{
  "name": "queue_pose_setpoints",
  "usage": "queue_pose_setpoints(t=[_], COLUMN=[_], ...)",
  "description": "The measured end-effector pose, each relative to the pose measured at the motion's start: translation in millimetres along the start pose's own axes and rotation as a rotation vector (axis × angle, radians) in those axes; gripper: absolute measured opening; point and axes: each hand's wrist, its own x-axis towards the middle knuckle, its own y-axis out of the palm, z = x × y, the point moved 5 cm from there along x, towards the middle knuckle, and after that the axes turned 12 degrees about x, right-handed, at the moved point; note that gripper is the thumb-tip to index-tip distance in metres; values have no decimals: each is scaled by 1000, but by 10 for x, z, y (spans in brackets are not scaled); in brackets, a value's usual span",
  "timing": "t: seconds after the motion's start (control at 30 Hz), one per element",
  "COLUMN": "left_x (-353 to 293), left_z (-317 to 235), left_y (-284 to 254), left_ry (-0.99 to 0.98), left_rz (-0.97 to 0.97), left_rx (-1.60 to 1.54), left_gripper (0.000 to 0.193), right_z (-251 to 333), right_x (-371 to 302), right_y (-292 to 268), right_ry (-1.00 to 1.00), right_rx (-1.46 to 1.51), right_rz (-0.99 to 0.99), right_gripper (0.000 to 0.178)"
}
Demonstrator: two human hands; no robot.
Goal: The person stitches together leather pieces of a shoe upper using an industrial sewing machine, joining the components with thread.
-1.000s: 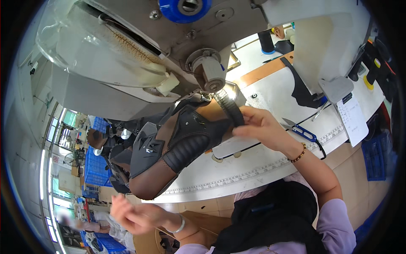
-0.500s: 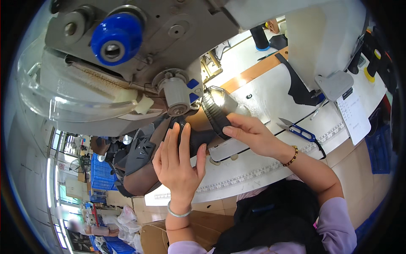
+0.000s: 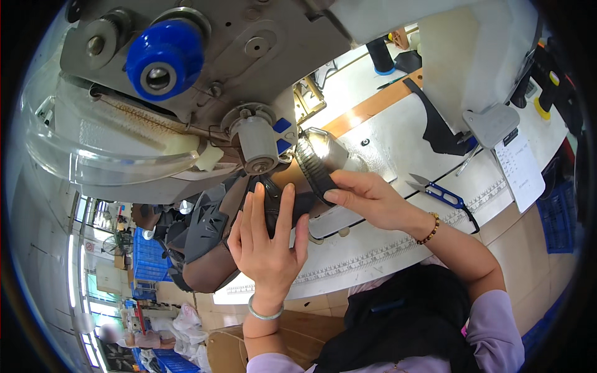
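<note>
Partly hidden workpiece (image 3: 210,268), hands (image 3: 268,256) on it, machine (image 3: 292,31) cropped

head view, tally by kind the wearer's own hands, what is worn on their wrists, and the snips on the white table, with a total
Bare hands, left hand and right hand: 2
Pale, smooth, round bangle: 1
Brown beaded bracelet: 1
Blue-handled metal snips: 1
Total: 5
</note>
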Motion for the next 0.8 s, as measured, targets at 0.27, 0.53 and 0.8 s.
queue_pose_setpoints(t=[0.27,0.53,0.8], left_x=[-17,-39,-24], left_z=[-47,-14,-7], left_y=[0,6,-19], left_ry=[25,15,31], left_rz=[-33,-57,-81], left_rx=[26,-3,18], left_gripper=[40,40,41], right_z=[-53,117,-13], right_x=[4,35,105], right_y=[-56,84,92], right_ry=[1,87,148], right_rx=[-77,153,168], right_rz=[-4,15,23], right_gripper=[24,25,30])
